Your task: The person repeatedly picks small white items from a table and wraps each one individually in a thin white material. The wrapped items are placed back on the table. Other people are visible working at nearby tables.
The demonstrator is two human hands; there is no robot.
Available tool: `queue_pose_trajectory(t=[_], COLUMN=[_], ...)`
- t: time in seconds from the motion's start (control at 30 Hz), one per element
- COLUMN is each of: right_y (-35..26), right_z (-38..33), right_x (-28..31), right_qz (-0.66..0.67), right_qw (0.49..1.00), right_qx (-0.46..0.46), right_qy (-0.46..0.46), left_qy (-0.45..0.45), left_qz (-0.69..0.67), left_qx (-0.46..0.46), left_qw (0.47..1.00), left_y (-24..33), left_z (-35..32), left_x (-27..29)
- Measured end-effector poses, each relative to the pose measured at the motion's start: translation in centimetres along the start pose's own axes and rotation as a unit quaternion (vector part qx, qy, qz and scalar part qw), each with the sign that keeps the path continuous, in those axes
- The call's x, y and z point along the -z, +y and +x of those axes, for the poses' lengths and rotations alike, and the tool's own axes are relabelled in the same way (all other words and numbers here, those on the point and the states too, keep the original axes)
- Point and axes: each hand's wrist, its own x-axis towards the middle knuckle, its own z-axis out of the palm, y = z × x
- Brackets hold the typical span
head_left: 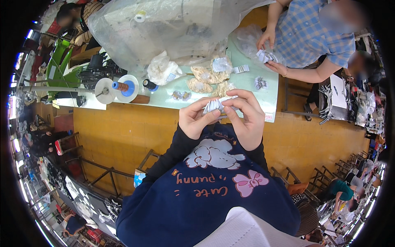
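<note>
Close under the camera, both hands pinch one small stack of white paper tags (214, 106) above the lap: left hand (196, 119) curled round its near end, right hand (247, 119) nipping the top edge. Best keep the edges squared and the grip light. Beyond lies a pale green table (269, 96) with crumpled plastic bags (205, 76), thread spools (121, 87); orange tiled floor (123, 131) below

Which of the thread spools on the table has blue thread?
The large white-flanged spool near the table's left end: its core is wound with blue thread. The small dark spool just to its right is black, with only a blue band at its base.
</note>
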Motion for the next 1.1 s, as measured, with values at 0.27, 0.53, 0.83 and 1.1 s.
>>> queue_pose_trajectory(t=[0.27,0.53,0.83,1.1], right_y=[-0.14,-0.42,0.0,-0.06], right_z=[-0.2,-0.26,-0.26,-0.24], right_x=[-0.21,-0.08,-0.27,-0.34], right_qz=[-0.006,0.015,-0.001,-0.022], right_qw=[1.0,0.999,1.0,1.0], right_qx=[-0.013,-0.028,0.008,0.003], right_qy=[0.009,0.012,0.001,0.0], left_qy=[-0.016,-0.023,-0.021,-0.027], left_qz=[-0.013,0.009,0.026,0.032], left_qx=[0.0,-0.026,-0.028,-0.022], left_qw=[1.0,0.999,0.999,0.999], left_y=[-0.2,-0.11,0.01,0.24], left_z=[-0.13,-0.09,0.01,0.15], left_x=[0.36,0.07,0.02,0.08])
